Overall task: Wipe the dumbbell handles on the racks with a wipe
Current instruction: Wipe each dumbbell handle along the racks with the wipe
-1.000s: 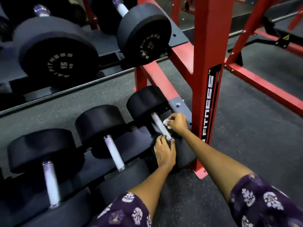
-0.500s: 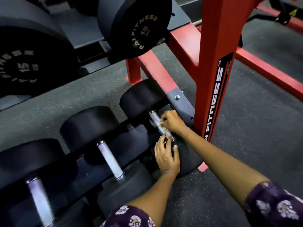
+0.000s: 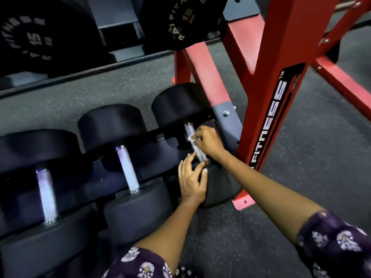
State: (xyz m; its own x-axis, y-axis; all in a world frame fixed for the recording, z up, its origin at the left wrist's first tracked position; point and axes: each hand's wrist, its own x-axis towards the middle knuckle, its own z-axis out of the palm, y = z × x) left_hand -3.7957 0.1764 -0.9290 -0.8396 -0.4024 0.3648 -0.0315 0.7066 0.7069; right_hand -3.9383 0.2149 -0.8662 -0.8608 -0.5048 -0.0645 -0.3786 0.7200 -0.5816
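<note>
Down on the lowest rack shelf, three black dumbbells lie side by side, their silver handles running toward the camera. At the rightmost dumbbell, just beside the red rack post, the right hand curls its fingers over a small white wipe and presses it against the upper part of the handle. The wipe shows only as a crumpled scrap between fingers and metal, so how far it wraps around the bar is hard to tell.

The left hand rests on the near head of the same dumbbell, its fingers spread and nearly straight, fingertips reaching toward the lower end of the handle and gripping nothing. That near head sits at the foot of the post, touching the dark speckled floor or just above it.

The middle dumbbell's handle and the left dumbbell's handle lie bare, well apart from both hands. On the shelf above, two larger dumbbells marked 15 face outward. Both forearms come out of purple floral sleeves at the bottom edge.
</note>
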